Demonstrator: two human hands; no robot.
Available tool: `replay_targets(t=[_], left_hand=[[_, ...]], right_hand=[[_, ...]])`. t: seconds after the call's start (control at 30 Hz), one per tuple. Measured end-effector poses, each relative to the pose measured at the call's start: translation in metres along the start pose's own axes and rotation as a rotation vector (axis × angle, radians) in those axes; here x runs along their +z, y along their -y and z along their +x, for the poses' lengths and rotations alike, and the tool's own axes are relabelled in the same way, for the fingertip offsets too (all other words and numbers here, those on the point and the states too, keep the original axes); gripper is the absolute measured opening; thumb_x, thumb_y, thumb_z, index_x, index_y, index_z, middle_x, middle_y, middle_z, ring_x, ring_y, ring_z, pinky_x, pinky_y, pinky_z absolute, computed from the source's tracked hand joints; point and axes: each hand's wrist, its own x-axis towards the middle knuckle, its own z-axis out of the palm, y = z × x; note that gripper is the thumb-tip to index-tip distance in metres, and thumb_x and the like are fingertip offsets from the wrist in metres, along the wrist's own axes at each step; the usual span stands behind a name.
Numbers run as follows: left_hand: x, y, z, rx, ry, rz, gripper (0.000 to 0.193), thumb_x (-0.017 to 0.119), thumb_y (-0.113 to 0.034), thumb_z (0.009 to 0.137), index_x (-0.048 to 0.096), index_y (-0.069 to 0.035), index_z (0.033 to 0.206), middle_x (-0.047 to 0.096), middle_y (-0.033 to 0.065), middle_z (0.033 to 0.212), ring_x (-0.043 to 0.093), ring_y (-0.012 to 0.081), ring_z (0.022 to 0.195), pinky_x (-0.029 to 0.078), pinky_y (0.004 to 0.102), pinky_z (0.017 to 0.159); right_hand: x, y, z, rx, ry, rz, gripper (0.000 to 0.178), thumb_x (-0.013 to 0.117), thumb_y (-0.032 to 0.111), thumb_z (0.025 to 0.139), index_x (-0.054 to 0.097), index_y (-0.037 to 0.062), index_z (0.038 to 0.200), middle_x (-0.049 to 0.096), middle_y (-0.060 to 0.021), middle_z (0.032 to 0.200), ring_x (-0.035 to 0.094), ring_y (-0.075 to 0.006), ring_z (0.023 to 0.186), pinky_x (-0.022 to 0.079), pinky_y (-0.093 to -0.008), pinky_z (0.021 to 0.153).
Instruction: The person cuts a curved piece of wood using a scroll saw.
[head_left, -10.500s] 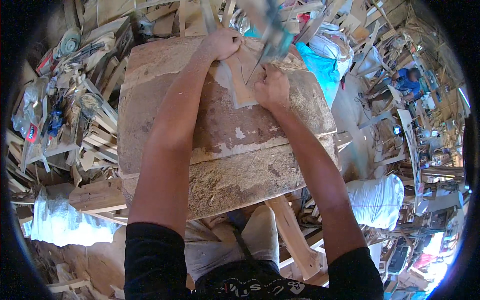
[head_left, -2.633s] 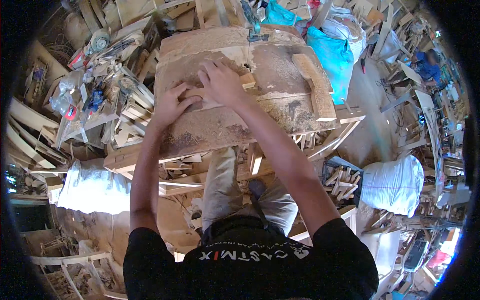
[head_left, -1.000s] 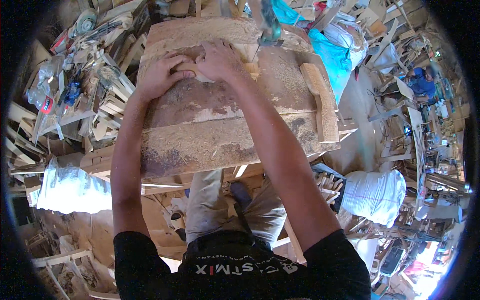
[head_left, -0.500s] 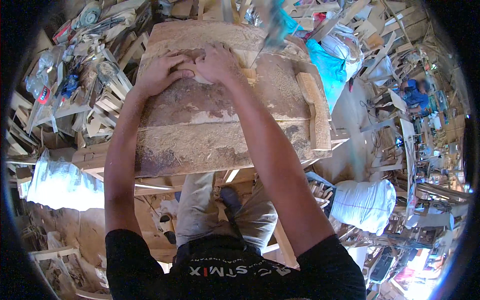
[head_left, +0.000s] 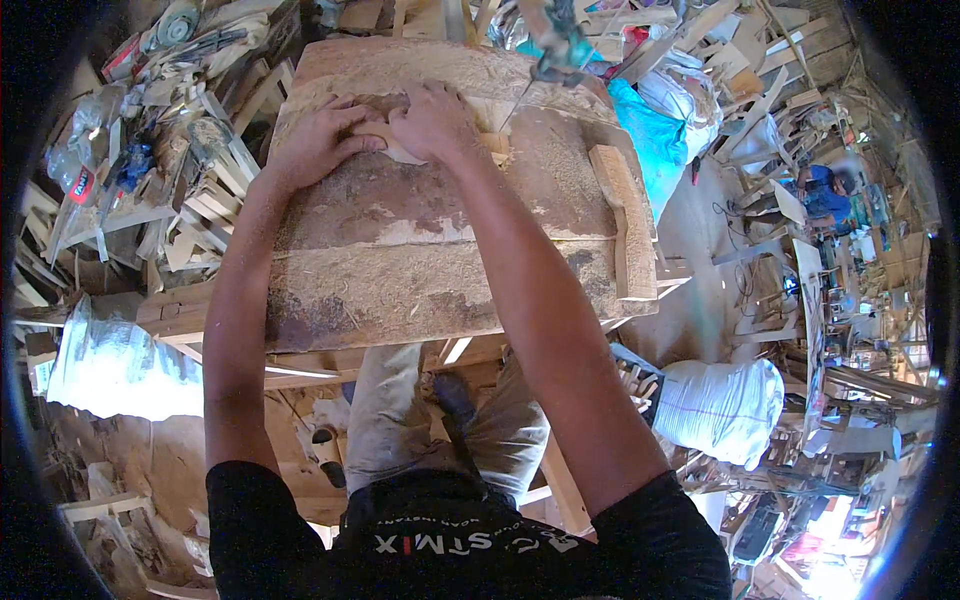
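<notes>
A pale piece of wood (head_left: 403,152) lies on the sawdust-covered tabletop (head_left: 400,290), mostly hidden under my hands. My left hand (head_left: 318,146) grips its left end, with the thumb pointing right along it. My right hand (head_left: 436,122) is closed over its middle, the knuckles pressed down and the fingertips hidden. Just right of the right hand, a light wooden end (head_left: 496,146) shows beside a thin upright saw blade (head_left: 516,107). Above the blade hangs a greenish machine part (head_left: 560,55), slightly blurred.
A curved wooden piece (head_left: 626,222) lies along the table's right edge. Scrap wood (head_left: 215,205) is heaped at the left. Turquoise and white sacks (head_left: 650,150) stand beyond the right edge. A stuffed white sack (head_left: 722,410) sits lower right. Another person (head_left: 826,195) is far right.
The greenish machine part above the blade shows more clearly and has shifted slightly. Both hands keep their hold on the wood, and the whole view has moved a little.
</notes>
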Motion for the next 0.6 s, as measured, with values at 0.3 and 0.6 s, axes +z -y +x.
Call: replay_targets(t=[0.3,0.6], left_hand=[[0.004,0.004,0.0,0.018,-0.024,0.064,0.042,0.07,-0.039,0.095,0.067,-0.005,0.119,0.065,0.0186,0.13,0.057,0.0412,0.124,0.041,0.0509,0.11],[-0.002,-0.004,0.002,-0.007,-0.01,0.062,0.045,0.07,-0.04,0.095,0.066,-0.006,0.123,0.065,0.0191,0.123,0.058,0.0415,0.119,0.045,0.0491,0.103]], right_hand=[[-0.002,0.001,0.003,0.031,0.084,0.063,0.065,0.057,0.039,0.093,0.05,0.0053,0.148,0.047,-0.0266,0.151,0.046,-0.0441,0.141,0.038,-0.0537,0.118],[0.003,-0.005,0.008,-0.003,0.013,0.008,0.064,0.056,0.038,0.092,0.05,0.0103,0.15,0.048,-0.0216,0.154,0.049,-0.0414,0.139,0.04,-0.0508,0.117]])
